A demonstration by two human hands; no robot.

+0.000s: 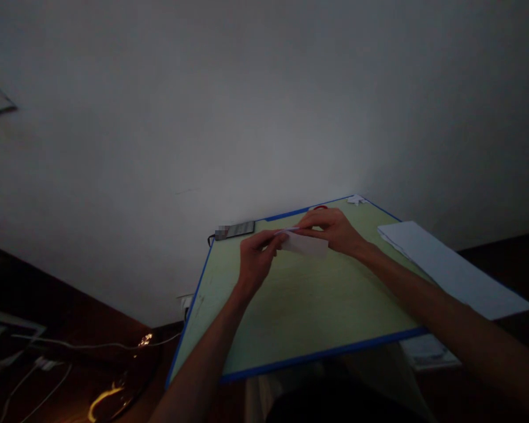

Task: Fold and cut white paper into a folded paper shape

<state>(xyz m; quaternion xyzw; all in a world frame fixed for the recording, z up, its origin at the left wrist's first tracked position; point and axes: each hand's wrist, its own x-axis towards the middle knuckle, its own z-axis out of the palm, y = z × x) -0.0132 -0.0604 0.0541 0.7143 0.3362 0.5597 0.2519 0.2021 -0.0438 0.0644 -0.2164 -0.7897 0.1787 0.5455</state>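
A small piece of white paper (306, 244) is held up above the table, with a raised or folded upper edge between my hands. My left hand (260, 251) pinches its left end between thumb and fingers. At the upper right of the paper, my right hand (332, 228) is closed on it too, thumb below and fingers above. The lower part of the paper hangs toward me and looks slightly blurred. Just behind my right hand, a red curved handle (320, 207) shows in part; the rest of it is hidden.
The pale green table (308, 311) has a blue edge and stands against a grey wall. A dark phone (235, 230) lies at its back left corner. White paper scraps (357, 200) sit at the back right corner. Large white sheets (454, 267) overhang the right edge. Cables (101, 345) run at lower left.
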